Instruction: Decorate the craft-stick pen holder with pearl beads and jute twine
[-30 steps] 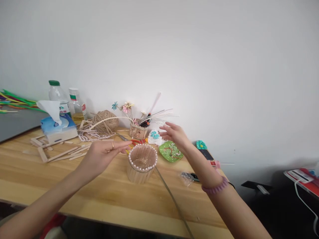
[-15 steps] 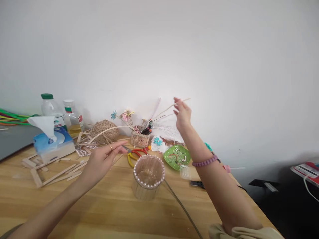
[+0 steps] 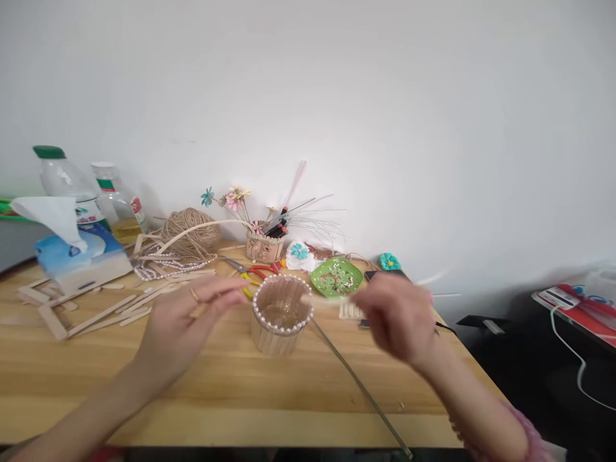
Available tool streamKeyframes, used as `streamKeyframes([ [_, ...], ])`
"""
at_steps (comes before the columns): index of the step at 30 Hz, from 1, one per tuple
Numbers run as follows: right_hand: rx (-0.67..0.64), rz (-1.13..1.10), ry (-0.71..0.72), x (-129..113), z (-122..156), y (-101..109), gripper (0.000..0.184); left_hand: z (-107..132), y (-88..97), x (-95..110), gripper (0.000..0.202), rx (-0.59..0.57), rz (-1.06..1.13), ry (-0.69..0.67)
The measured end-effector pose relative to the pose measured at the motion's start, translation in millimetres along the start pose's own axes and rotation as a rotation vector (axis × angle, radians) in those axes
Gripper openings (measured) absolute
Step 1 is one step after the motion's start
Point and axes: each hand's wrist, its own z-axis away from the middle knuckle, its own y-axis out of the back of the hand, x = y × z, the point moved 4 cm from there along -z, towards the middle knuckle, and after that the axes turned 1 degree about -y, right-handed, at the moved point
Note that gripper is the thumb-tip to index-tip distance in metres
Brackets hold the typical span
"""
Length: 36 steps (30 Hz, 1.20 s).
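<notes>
Two hands flank a pearl-rimmed cup (image 3: pixel 282 324) that stands upright on the table (image 3: pixel 216 385), mouth up. At its 9 o'clock the left hand (image 3: pixel 185 321) draws blurred fingers together near the rim; whether it grips anything I cannot tell. At 3 o'clock the right hand (image 3: pixel 392 317) pinches a thin stick (image 3: pixel 327 301) by its end, leaving the tip free; it lies level and points to 9 o'clock over the rim.

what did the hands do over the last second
The right hand went to the stick holder at the back, took a thin stick and raised it. It then came down to the right of the bead-rimmed cup, with the stick tip at the rim. The left hand stayed left of the cup, and the cup kept its place on the table.
</notes>
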Motion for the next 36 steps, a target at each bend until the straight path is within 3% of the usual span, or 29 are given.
streamKeyframes([
  [3, -0.144, -0.073, 0.137, -32.7, 27.9, -26.3, 0.030, 28.9, -14.6, 18.2, 0.027, -0.111, 0.117, -0.085],
  [5, -0.168, -0.091, 0.164, -44.3, 39.2, -38.7, 0.029, 45.6, -25.8, 24.3, 0.023, -0.177, 0.181, -0.089],
  [11, -0.100, -0.034, 0.136, -52.9, 57.2, -55.6, 0.026, 71.0, -42.4, 21.5, 0.006, -0.318, 0.207, 0.141],
  [17, -0.126, 0.020, 0.089, -45.4, 61.2, -64.5, 0.017, 64.3, -37.1, 3.7, 0.013, -0.291, 0.072, 0.287],
  [26, -0.159, -0.092, -0.201, -20.8, 63.9, -70.9, 0.015, 46.8, -35.3, -11.8, 0.011, -0.213, 0.093, 0.236],
  [36, -0.199, -0.198, -0.263, -12.4, 67.9, -73.2, 0.015, 44.0, -40.5, -14.6, 0.014, -0.303, 0.053, 0.120],
])
